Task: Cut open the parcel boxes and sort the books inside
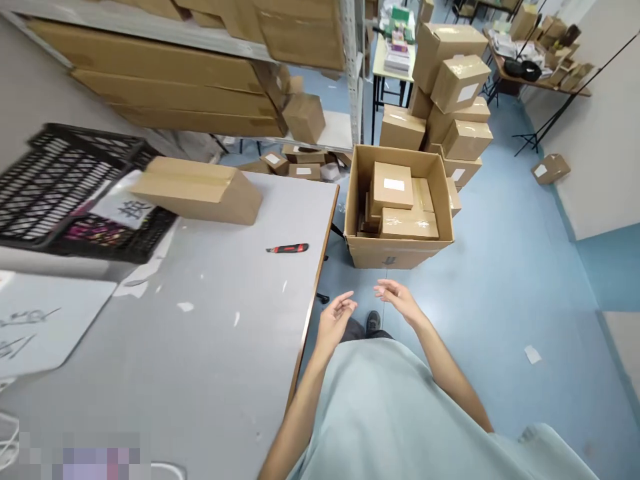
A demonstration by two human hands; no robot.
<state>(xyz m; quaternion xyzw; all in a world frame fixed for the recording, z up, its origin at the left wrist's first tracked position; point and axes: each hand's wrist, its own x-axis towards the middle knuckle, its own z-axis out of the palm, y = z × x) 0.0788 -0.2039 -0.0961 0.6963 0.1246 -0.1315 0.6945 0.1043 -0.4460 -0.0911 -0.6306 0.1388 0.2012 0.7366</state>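
Note:
My left hand [337, 320] is raised beside the table's right edge, its fingers loosely bent and apart with nothing in them. Across a small gap, my right hand [397, 298] also hangs in the air, empty, with its fingers spread. Just beyond both hands, a large open carton [395, 255] stands on the floor, holding several smaller taped boxes, one with a white label [394, 185]. On the grey table [220, 373] lies a red and black box cutter [289, 249]. Behind it sits a closed brown cardboard box [200, 190].
A black plastic crate [75, 143] with a paper sign occupies the table's far left. A whiteboard [55, 320] lies nearer. Metal shelving [353, 80] with long cartons rises behind the table. Stacked boxes [457, 127] stand beyond the open carton. One box [551, 169] rests by the right wall.

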